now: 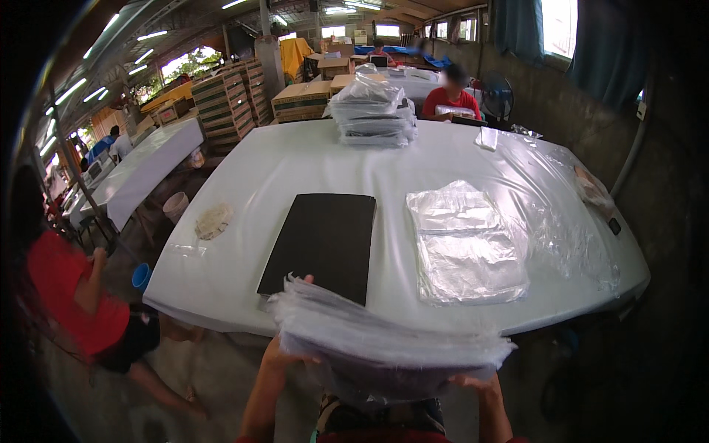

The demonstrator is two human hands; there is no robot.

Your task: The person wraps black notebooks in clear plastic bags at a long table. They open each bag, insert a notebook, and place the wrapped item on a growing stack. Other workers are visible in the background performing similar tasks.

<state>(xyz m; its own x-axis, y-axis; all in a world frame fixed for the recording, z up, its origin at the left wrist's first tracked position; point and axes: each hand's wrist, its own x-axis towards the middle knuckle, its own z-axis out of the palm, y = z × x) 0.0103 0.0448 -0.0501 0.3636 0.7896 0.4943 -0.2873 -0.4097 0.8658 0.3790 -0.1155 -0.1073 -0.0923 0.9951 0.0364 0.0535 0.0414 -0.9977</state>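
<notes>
Between my two hands I hold a thick stack of clear plastic-wrapped sheets (369, 340) in front of the table's near edge. My left hand (284, 354) grips its left end, with a fingertip showing above the stack's far edge. At the other end, my right hand (473, 382) is closed on the lower right corner; the stack hides most of its fingers. Just beyond lies a pile of black flat sheets or boards (321, 244), partly covered at its near corner by the stack. To its right rests a flat pile of clear plastic bags (469, 247).
A white plastic-covered table (221, 280) spreads ahead. At its far side stands a tall pile of plastic-wrapped packs (373, 111). A person in red (452, 100) sits beyond, near a fan (497, 96). Another person (81, 295) is at left, near a blue bucket (141, 276).
</notes>
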